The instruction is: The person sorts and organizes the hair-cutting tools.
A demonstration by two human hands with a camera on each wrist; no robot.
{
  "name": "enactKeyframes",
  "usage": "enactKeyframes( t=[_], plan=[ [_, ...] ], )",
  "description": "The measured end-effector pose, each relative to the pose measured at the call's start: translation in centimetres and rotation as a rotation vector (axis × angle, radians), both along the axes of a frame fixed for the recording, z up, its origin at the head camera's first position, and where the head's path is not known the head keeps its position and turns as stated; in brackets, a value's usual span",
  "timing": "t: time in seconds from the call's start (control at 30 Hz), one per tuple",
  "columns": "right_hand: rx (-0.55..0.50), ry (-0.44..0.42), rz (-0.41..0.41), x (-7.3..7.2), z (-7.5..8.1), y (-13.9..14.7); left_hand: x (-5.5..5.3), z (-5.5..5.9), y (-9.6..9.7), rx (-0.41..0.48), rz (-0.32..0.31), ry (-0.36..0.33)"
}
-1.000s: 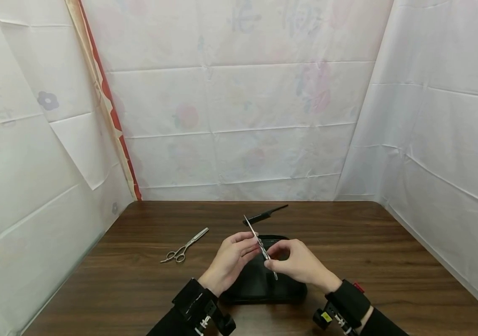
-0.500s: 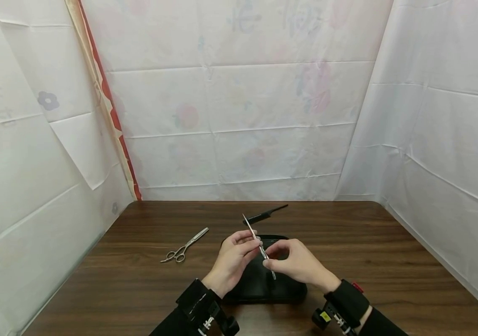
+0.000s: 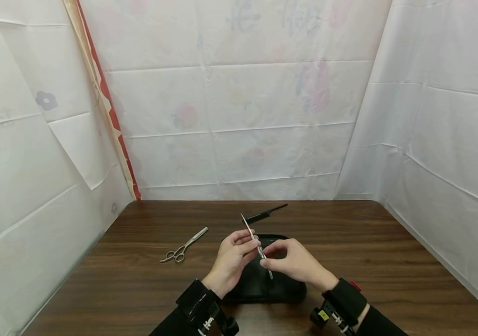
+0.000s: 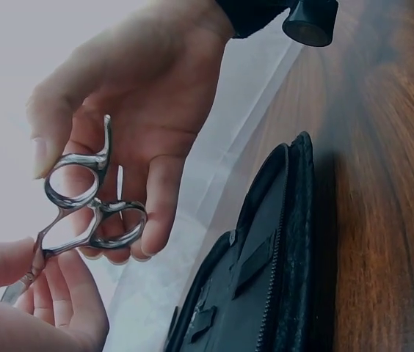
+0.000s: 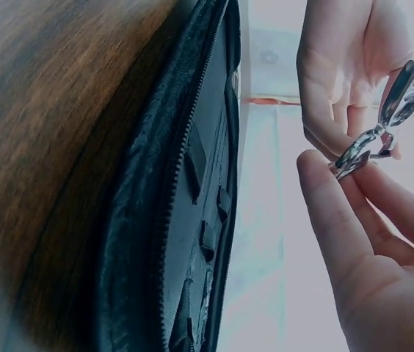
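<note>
Hair scissors (image 3: 248, 227) are held tilted above a black zip case (image 3: 278, 295), blade tip pointing away. My left hand (image 3: 229, 262) pinches them between thumb and fingers, near the pivot. On the handle end, my right hand (image 3: 298, 262) holds the finger rings between thumb and fingers. The left wrist view shows both silver rings of the scissors (image 4: 82, 158) and a curved finger rest sticking up, with the right thumb at one ring. In the right wrist view the scissors (image 5: 399, 94) appear nearly edge-on between both hands.
Thinning scissors (image 3: 197, 236) lie on the wooden table (image 3: 138, 289) to the left. A black tail comb (image 3: 260, 217) lies behind the case. Small straps show inside the case (image 4: 255, 268), which has a zipper along its edge. White sheets (image 3: 239, 154) enclose the table's back and sides.
The left hand has shifted slightly right, and its fingers have closed onto the scissors. The right hand and the scissors have drifted a little left. The case, comb and thinning scissors stay put.
</note>
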State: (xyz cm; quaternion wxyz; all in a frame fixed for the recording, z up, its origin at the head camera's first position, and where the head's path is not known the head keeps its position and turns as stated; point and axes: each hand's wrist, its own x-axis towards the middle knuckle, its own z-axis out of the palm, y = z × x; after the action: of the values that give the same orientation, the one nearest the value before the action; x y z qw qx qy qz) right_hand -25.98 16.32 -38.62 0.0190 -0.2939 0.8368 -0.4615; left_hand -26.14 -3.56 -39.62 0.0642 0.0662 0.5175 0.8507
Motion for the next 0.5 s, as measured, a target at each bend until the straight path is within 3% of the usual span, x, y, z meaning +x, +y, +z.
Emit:
enactKeyframes(
  t=[0.5],
  plan=[
    [0.086, -0.033, 0.013, -0.04, 0.39, 0.16, -0.14, 0.13, -0.25, -0.019, -0.005, 0.01]
  ],
)
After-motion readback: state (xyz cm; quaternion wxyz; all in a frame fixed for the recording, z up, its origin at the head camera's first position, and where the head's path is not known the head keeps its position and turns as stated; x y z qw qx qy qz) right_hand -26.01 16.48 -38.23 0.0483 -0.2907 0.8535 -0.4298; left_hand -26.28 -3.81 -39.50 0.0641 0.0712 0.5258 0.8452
